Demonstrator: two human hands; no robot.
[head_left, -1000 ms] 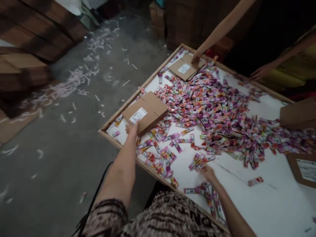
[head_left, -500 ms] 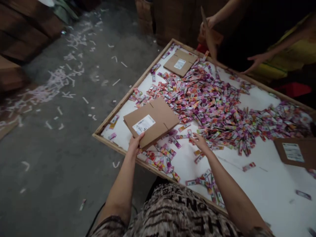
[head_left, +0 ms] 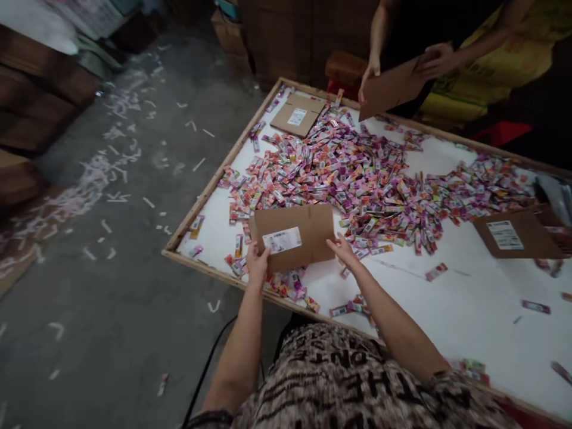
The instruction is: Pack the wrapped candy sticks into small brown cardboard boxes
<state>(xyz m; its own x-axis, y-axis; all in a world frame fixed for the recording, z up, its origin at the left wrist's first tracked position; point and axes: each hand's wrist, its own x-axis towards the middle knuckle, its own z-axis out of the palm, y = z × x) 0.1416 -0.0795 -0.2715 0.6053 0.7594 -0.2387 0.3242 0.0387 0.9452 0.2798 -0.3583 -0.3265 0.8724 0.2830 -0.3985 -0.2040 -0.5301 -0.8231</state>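
Observation:
A flat brown cardboard box (head_left: 313,232) with a white printed label is tilted up above the near left corner of the table. My left hand (head_left: 258,265) grips its lower left edge, the thumb near the label. At the opposite edge, the fingers of my right hand (head_left: 344,251) close on the cardboard's right side. Just beyond the box spreads a large heap of small pink, purple and orange sachets (head_left: 348,173). Some loose sachets (head_left: 292,286) lie under and in front of the box.
A wooden rim (head_left: 214,185) borders the white table (head_left: 447,310). Another labelled flat box (head_left: 297,113) lies at the far corner. Across the table, a co-worker's hands (head_left: 440,59) hold a cardboard piece (head_left: 393,89). At the right is another labelled box (head_left: 504,235). Paper scraps litter the floor (head_left: 147,286).
My right hand has come from beside the box to its right edge. The box has turned and tilted up towards me. The co-worker's second hand now holds their cardboard too.

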